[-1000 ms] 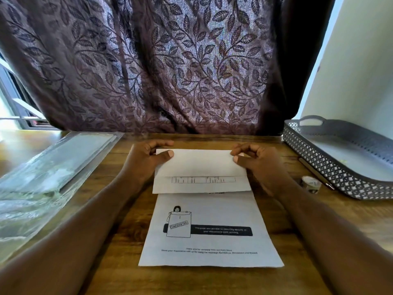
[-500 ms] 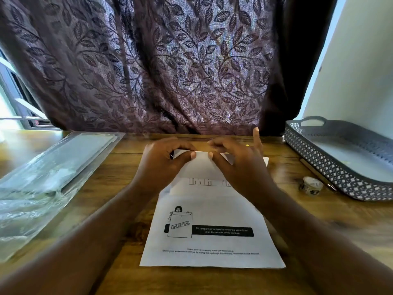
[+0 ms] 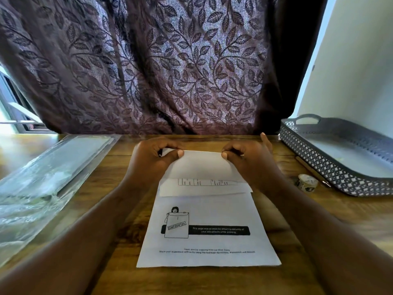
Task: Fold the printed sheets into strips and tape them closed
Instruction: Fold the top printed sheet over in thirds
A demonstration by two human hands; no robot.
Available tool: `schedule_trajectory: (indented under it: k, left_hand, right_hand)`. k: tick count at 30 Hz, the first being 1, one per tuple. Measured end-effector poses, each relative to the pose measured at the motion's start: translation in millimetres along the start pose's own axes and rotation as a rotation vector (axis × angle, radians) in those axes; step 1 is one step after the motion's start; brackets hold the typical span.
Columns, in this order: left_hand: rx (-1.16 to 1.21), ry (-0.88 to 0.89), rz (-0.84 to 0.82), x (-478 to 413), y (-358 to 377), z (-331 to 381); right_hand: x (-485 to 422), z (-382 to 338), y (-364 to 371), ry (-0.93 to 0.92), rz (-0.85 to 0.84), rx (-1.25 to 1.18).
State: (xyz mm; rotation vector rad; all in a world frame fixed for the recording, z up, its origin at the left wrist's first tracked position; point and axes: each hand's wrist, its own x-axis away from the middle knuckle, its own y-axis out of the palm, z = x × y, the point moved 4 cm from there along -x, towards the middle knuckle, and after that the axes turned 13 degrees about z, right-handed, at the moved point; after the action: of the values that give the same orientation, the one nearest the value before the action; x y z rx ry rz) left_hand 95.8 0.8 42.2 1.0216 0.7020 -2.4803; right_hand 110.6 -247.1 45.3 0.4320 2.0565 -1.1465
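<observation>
left hand [image 3: 148, 160] and right hand [image 3: 251, 160] each pinched the folded far edge of the printed sheet [image 3: 208, 220], which lay flat on the wooden table [image 3: 308, 241]. a leaf-patterned curtain [image 3: 148, 71] hung behind. a grey tray [image 3: 331, 167] and tape roll [image 3: 307, 182] sat at right, plastic sleeves [image 3: 49, 173] at left.

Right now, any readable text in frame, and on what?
"CONFIDENTIAL": stamp on the drawn envelope on the printed sheet.
Black banner beside it: white text, too blurred to read.
Footer lines below: too small.
Printed grid on the folded flap: too small.
Tape roll: markings unreadable.
</observation>
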Motion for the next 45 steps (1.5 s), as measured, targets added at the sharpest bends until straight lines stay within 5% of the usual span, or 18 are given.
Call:
schedule_trajectory:
  k: [12, 17, 25, 31, 37, 45]
  left_hand:
    - [-0.017, -0.106, 0.014, -6, -9, -26]
    - [0.073, -0.161, 0.034, -5, -8, -28]
    - [0.078, -0.173, 0.063, -5, -8, -25]
    - [-0.344, 0.133, 0.098, 2, -2, 1]
    - [-0.326, 0.324, 0.013, 20, 35, 41]
    - [-0.349, 0.341, 0.005, 16, 28, 37]
  right_hand:
    - [0, 34, -1, 0.173, -0.019, -0.162]
    - [2, 44, -1, 0.351, 0.010, -0.348]
    - [6, 29, 3, 0.387, -0.037, -0.606]
    - [8, 4, 2, 0.301, -0.041, -0.573]
    - [14, -20, 10, 0.176, -0.014, -0.542]
    - [12, -10, 8, 0.188, 0.009, -0.504]
